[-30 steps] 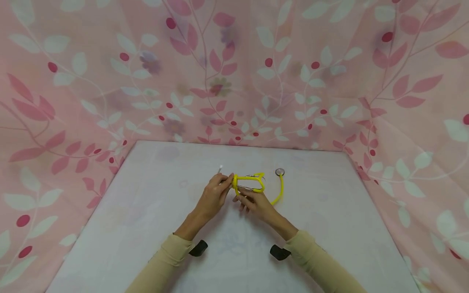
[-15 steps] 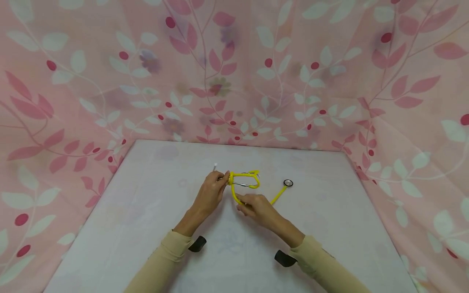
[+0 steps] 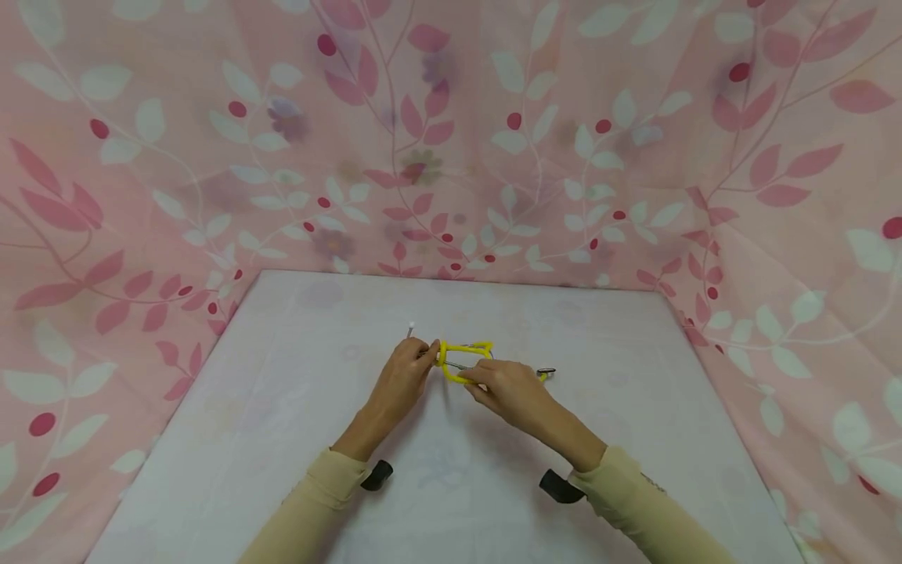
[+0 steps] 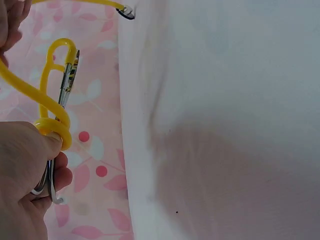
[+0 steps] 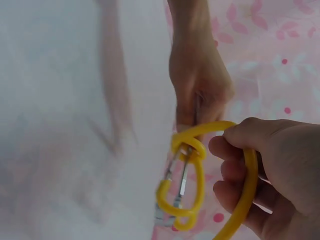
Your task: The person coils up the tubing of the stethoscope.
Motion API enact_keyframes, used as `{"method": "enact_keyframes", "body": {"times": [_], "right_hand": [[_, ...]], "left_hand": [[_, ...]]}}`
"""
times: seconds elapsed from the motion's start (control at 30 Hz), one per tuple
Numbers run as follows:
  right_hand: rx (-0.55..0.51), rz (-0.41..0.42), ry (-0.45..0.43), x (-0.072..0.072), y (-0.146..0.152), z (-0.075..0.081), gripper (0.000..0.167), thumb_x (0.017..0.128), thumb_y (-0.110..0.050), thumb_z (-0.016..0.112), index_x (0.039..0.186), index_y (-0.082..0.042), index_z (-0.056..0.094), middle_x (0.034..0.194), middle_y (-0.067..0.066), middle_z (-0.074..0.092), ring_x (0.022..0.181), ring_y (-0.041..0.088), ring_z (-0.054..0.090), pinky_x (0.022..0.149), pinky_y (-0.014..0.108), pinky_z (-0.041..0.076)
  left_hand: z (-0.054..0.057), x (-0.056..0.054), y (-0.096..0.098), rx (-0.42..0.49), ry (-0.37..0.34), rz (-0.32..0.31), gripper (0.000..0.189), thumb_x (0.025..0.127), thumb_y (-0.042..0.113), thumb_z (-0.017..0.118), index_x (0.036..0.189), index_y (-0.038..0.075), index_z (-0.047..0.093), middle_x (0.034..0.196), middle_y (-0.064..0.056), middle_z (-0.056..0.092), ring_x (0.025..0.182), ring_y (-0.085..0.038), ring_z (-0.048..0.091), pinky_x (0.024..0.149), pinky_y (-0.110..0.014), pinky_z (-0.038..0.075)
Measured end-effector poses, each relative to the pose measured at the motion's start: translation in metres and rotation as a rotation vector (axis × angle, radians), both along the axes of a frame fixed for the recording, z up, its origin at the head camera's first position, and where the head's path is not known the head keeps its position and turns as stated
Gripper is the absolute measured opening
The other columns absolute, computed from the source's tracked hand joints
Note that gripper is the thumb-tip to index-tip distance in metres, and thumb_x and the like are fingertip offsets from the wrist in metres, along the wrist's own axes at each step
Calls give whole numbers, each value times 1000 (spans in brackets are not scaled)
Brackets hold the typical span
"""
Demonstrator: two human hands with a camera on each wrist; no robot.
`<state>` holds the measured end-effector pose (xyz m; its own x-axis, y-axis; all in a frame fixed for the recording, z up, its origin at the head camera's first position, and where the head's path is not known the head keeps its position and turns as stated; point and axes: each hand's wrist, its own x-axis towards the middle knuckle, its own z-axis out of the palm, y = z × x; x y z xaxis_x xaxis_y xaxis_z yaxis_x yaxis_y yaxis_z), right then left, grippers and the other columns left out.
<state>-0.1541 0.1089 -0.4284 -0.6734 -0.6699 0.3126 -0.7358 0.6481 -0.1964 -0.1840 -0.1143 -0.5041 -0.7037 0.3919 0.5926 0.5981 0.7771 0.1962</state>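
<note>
A stethoscope with yellow tubing (image 5: 246, 197) is held up over the table between both hands. My left hand (image 3: 407, 374) pinches its metal ear tubes (image 4: 51, 172) just beside a turn of tubing wrapped round them. One pale eartip (image 3: 412, 324) sticks out beyond that hand. Past the wrap, the folded tubing and a metal tube (image 5: 183, 180) form a narrow loop pointing right. My right hand (image 3: 517, 394) grips the free length of tubing between thumb and curled fingers, close to the wrap. The chest piece (image 3: 546, 371) dangles beyond the right hand, seen nearly edge-on.
The white-covered table (image 3: 606, 439) spreads beneath both hands. Pink leaf-patterned cloth (image 3: 451, 141) hangs behind it and along both sides. A black wrist device (image 3: 377, 475) sits at the left cuff, and another black device (image 3: 561, 486) at the right cuff.
My right hand has shifted rightward along with the tubing, and the slack below the wrap is smaller. The chest piece has dropped lower and turned edge-on. My left hand has stayed nearly in place.
</note>
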Motion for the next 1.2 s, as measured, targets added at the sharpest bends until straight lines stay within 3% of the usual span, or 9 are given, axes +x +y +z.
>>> {"method": "enact_keyframes", "body": {"times": [0.2,0.4,0.53,0.8,1.03,1.2], "right_hand": [[-64,-6,133,-20,5,12,21,84,-22,78,104,-21,76,88,-7,71,72,8,63,58,21,52],[-115,-2,148,-43,11,12,21,84,-21,78,105,-21,77,86,-6,69,70,7,61,57,20,49],[-141,-18,105,-56,16,8,22,86,-24,76,107,-18,77,86,-4,70,69,8,61,57,21,50],[-272,-11,-105,-78,30,-7,20,84,-25,77,102,-16,78,84,-4,72,57,8,44,52,20,38],[-405,12,-359,-86,39,-21,19,85,-28,76,102,-20,79,96,-3,77,80,9,69,70,25,56],[-535,67,-571,-85,40,-33,20,90,-23,71,107,-17,77,99,3,77,85,18,73,71,26,59]], "left_hand": [[5,9,5,-29,-7,-16,36,85,0,74,120,-1,69,96,-10,63,90,-22,57,81,-30,52],[8,19,12,-38,-10,-42,37,83,1,76,120,0,69,96,-8,64,90,-20,58,80,-28,53],[10,24,15,-37,-39,-60,41,83,2,76,123,1,68,98,-6,64,92,-19,57,81,-26,53],[16,31,17,46,-64,-142,46,83,2,76,127,3,65,102,-6,62,96,-16,58,82,-22,55],[23,32,17,117,-80,-220,43,87,5,72,129,1,63,106,-8,62,100,-15,59,85,-21,56],[29,29,16,181,-70,-276,42,90,4,69,130,-1,61,106,-10,63,100,-16,59,93,-28,55]]}}
